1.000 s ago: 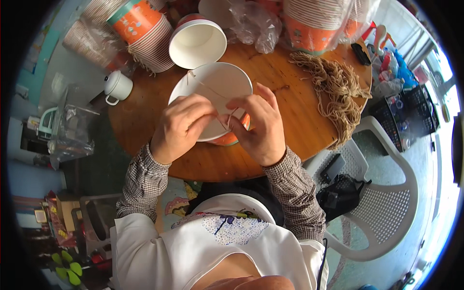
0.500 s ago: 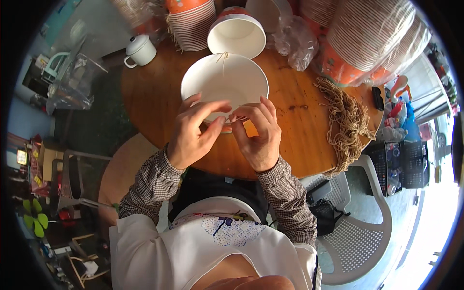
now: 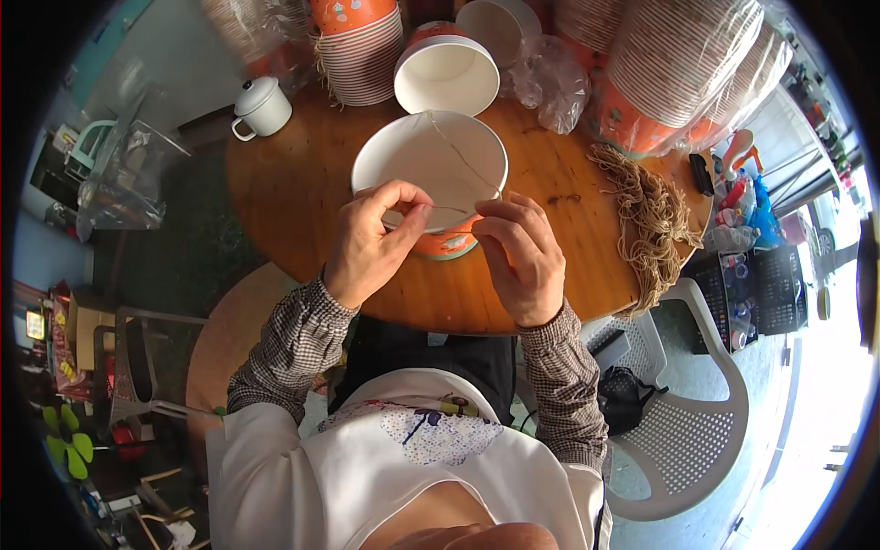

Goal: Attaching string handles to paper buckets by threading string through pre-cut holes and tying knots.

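A large white-lined paper bucket (image 3: 390, 151) with an orange outside stands in front of me at the table's near side, its mouth tilted toward me. A thin tan string (image 3: 463, 158) runs from its far rim across the opening to the near right rim. My left hand (image 3: 371, 243) is closed in a pinch at the near left rim, on a string end that shows just past the fingertips. By the near right rim, my right hand (image 3: 524, 257) has thumb and fingers pressed together, and the string leads to it; the exact grip is partly hidden.
Behind the bucket lies another paper bucket (image 3: 446, 78) on its side. Nested stacks (image 3: 678, 69) and a crumpled clear bag (image 3: 550, 84) stand at the back. A tan string bundle (image 3: 646, 220) hangs over the table's right edge. A white enamel mug (image 3: 263, 107) is far left.
My hands have moved apart, the right one toward the right. The string now shows stretched from the far rim to the near right side. The view has shifted slightly.
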The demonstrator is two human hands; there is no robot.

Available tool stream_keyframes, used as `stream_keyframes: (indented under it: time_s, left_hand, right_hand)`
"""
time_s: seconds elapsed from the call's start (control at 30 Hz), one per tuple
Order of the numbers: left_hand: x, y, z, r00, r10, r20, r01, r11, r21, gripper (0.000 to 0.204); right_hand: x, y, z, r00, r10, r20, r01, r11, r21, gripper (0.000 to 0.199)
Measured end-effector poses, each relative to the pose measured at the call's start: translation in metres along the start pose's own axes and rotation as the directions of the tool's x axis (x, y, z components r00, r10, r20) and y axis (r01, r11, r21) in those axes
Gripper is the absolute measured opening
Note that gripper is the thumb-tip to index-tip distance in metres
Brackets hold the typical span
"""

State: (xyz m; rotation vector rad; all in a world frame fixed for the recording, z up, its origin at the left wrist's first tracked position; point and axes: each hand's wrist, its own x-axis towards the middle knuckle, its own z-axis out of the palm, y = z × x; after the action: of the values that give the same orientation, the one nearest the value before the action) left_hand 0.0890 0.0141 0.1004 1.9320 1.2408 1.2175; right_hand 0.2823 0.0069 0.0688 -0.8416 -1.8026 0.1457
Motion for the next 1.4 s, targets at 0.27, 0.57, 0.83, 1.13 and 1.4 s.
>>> stream_keyframes:
  time_s: [0.27,0.57,0.83,1.13,1.4]
  left_hand:
    - [-0.001,-0.009,-0.007,0.983,0.116,0.145,-0.099,0.988,-0.121,0.009]
    - [0.003,-0.008,-0.015,0.974,0.027,0.223,0.012,0.985,-0.174,0.011]
    - [0.004,-0.011,-0.012,0.978,0.027,0.209,0.018,0.977,-0.212,0.009]
    - [0.004,-0.010,-0.012,0.978,0.074,0.195,-0.038,0.982,-0.183,0.007]
    - [0.006,-0.009,-0.023,0.947,0.217,0.239,-0.234,0.971,0.047,0.010]
  right_hand:
    - [0.040,-0.008,0.015,0.990,-0.118,0.073,0.121,0.992,-0.041,0.019]
    - [0.027,0.002,0.005,0.971,0.237,0.005,-0.234,0.953,0.193,0.017]
    - [0.000,-0.003,0.017,0.973,0.215,0.079,-0.220,0.973,0.071,0.025]
    - [-0.002,-0.007,0.032,0.972,0.233,-0.026,-0.227,0.963,0.145,0.014]
    - [0.004,-0.009,0.030,0.942,0.318,-0.107,-0.286,0.928,0.239,0.009]
